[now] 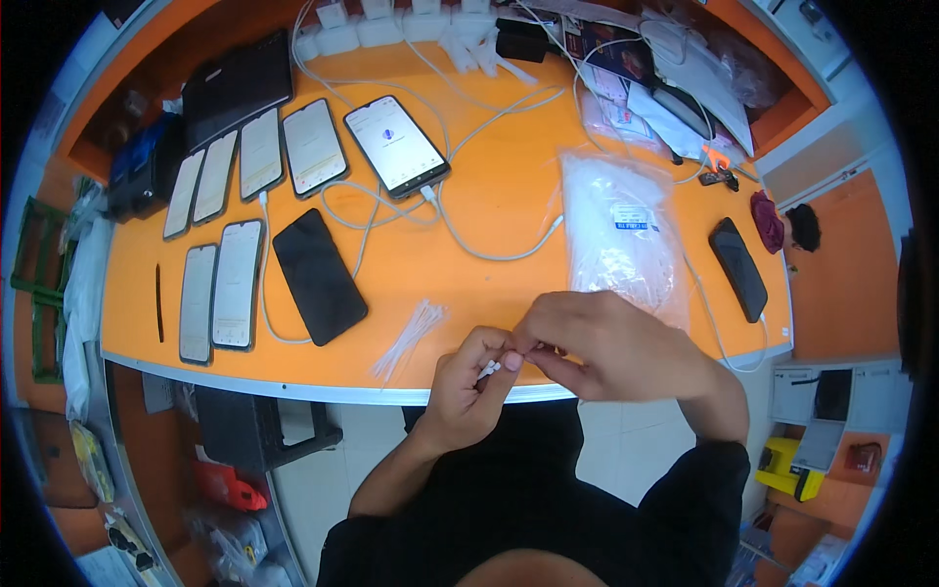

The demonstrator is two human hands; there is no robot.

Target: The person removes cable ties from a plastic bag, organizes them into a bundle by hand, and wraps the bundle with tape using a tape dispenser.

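My left hand [466, 400] is curled around a few white cable ties [489, 368]; only their small heads show between thumb and fingers. My right hand [612, 345] meets the left fingertips in a pinch, and its fingers hide whatever is between them. Both hands are over the front edge of the orange table [506, 286]. Just left of them lies a loose bundle of white cable ties [411, 339]. Beyond the right hand rests a clear plastic bag [623, 257] full of white cable ties, with a printed blue label.
Several lit smartphones [315, 147] lie at the left, near a dark-screened phone [320, 277]. Another phone [738, 269] is at the right edge. White charging cables [506, 257] loop across the table. Chargers [378, 29] line the back. A person [785, 224] is beyond the right side.
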